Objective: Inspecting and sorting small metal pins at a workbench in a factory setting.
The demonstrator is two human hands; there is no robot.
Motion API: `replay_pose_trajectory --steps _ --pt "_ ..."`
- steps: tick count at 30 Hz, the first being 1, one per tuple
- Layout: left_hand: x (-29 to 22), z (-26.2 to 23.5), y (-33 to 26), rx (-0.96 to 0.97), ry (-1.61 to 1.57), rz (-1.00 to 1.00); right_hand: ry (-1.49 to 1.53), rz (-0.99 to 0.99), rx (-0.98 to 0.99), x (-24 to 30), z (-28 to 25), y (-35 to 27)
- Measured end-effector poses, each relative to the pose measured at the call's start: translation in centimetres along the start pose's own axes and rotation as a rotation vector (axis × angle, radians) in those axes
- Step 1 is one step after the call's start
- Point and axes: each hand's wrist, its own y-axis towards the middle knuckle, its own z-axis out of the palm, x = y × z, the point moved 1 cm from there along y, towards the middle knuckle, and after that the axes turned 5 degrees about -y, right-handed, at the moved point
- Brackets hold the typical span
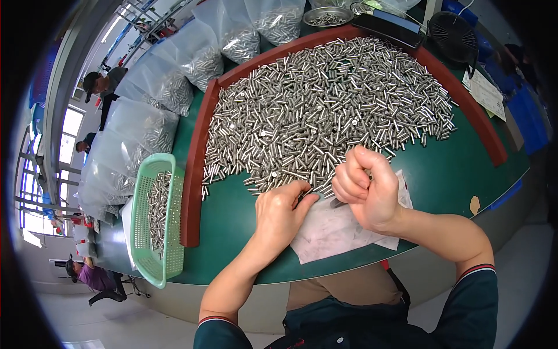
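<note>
A broad pile of short, shiny metal pins [325,104] covers the green tabletop before me. At its near edge is my left hand [278,214], fingers curled down and thumb close to the forefinger, with pins between them. My right hand [369,189] is a closed fist, raised a little above a stained white cloth [325,235]. A small grey piece shows beneath its curled fingers, but what the fist holds is mostly hidden. The cloth lies flat between the pile and the table's front edge, partly under both hands.
Dark red rails [193,174] border the pile. A green plastic basket [141,215] containing pins stands left, with clear bags of pins [151,125] behind it. At the back are a metal dish [327,10], a dark flat device [388,29] and a black fan [452,36]. Several people are at left.
</note>
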Motion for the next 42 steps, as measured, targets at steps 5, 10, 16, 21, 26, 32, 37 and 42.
replay_pose_trajectory --steps 5,10,16,21,26,32,37,42 --pt "-0.3 -0.2 0.3 0.044 0.000 0.077 -0.014 -0.013 -0.001 0.0 -0.1 0.0" --pt "-0.3 -1.7 -0.2 0.276 -0.308 0.196 0.002 -0.028 0.005 -0.1 0.1 0.1" --pt "-0.7 -2.6 -0.5 0.438 -0.179 -0.025 0.004 -0.018 0.069 -0.3 0.4 -0.6" --pt "-0.9 -1.4 -0.7 0.419 -0.125 -0.031 -0.071 -0.033 0.099 -1.0 0.3 -0.6" --pt "-0.9 -1.2 -0.9 0.383 -0.126 -0.042 -0.066 -0.012 0.085 -1.2 0.6 -0.6" --pt "-0.9 -1.2 -1.0 0.378 -0.122 -0.054 -0.061 -0.004 0.057 -1.1 0.7 -0.9" --pt "-0.9 -1.1 -1.1 0.370 -0.117 -0.056 -0.056 -0.002 0.048 -1.2 0.8 -1.0" --pt "-0.7 -0.7 -1.0 0.362 -0.164 -0.073 -0.097 -0.028 0.051 -1.4 0.7 -1.1"
